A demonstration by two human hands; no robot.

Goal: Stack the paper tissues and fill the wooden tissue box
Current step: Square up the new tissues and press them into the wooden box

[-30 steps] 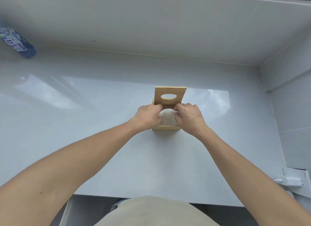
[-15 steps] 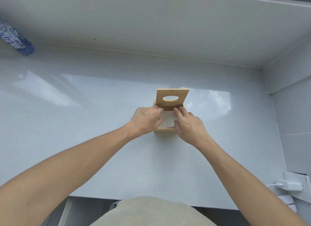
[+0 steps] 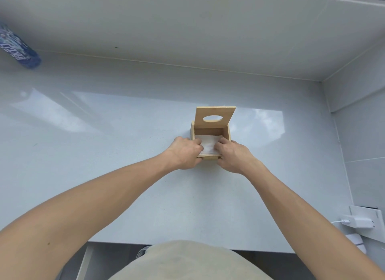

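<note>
From the head view we see the wooden tissue box sitting square on the pale counter, its mouth facing up; its lid stands upright at the far edge, the oval hole facing us; the box looks about as wide as deep, so we cannot name a long axis; since half a second ago our hands have slid nearer, leaving more of the inside in sight; inside lies a flat stack of paper tissues, white, filling the floor of the box; our left hand and right hand curl over the near corners, fingers bent down onto the tissues, thumbs against the front wall; a blue bottle lies far left
</note>
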